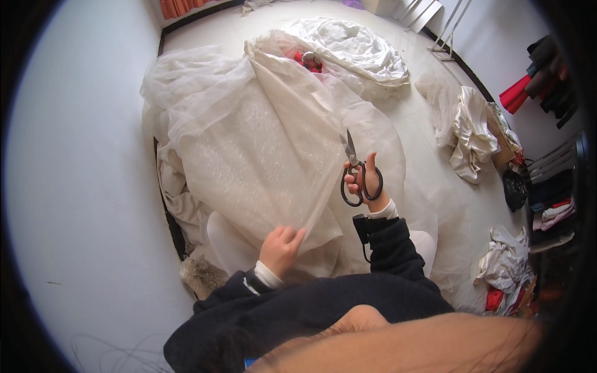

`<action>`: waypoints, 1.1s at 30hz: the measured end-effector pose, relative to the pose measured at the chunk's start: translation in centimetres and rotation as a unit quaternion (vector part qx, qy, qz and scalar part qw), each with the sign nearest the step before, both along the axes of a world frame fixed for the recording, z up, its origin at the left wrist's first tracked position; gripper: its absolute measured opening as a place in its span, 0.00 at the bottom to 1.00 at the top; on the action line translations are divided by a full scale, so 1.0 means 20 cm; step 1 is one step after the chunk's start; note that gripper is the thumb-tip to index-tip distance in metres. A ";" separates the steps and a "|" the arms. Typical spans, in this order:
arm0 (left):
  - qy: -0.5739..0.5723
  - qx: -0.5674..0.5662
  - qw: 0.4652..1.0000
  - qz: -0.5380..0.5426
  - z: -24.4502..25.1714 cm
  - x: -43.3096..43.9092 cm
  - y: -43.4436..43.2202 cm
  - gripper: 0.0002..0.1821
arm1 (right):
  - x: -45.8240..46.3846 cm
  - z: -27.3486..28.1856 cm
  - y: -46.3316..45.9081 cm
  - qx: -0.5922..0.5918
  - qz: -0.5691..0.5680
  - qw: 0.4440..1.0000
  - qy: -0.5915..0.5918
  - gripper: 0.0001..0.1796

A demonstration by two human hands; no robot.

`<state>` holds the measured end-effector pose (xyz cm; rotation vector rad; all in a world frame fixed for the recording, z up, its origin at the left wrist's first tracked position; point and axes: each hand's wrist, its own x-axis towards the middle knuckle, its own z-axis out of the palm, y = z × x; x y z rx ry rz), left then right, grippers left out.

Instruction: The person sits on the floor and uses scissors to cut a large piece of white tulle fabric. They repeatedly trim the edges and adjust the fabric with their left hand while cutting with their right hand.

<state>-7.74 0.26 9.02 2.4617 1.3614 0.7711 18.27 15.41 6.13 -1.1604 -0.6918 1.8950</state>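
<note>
A large spread of ivory, shimmering sheer fabric (252,163) lies in front of me. At a fold along its near right edge, my left hand (281,249) grips the cloth between fingers and thumb. My right hand (366,182) holds black-handled scissors (351,158), its thumb raised beside the loops. The blades point away from me, parted slightly, close to the fabric's right side; I cannot tell whether they touch it. Gathered tulle (191,88) is heaped at the far left of the spread.
Beyond the fabric is a coiled white cloth heap (350,46), with a red item (310,61) near it. Cream satin (471,133) lies at right, by a black plastic bag (515,189). Folded clothes (555,214) sit on a rack. A white wall (93,163) bounds the left.
</note>
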 end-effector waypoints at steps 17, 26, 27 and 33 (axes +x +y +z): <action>0.017 -0.001 1.000 -0.013 0.02 -0.06 -0.08 0.21 | 0.00 0.03 0.15 0.006 0.024 0.999 -0.045 0.50; 0.019 -0.018 0.999 -0.028 0.03 -0.08 -0.13 0.21 | 0.03 0.02 0.25 -0.010 0.025 0.999 -0.019 0.48; 0.018 -0.021 0.999 -0.029 0.03 -0.09 -0.13 0.21 | 0.03 0.02 0.26 -0.018 0.027 0.999 -0.025 0.48; 0.022 -0.023 0.999 -0.024 0.02 -0.10 -0.14 0.21 | 0.01 0.03 0.23 0.003 0.022 0.999 -0.026 0.49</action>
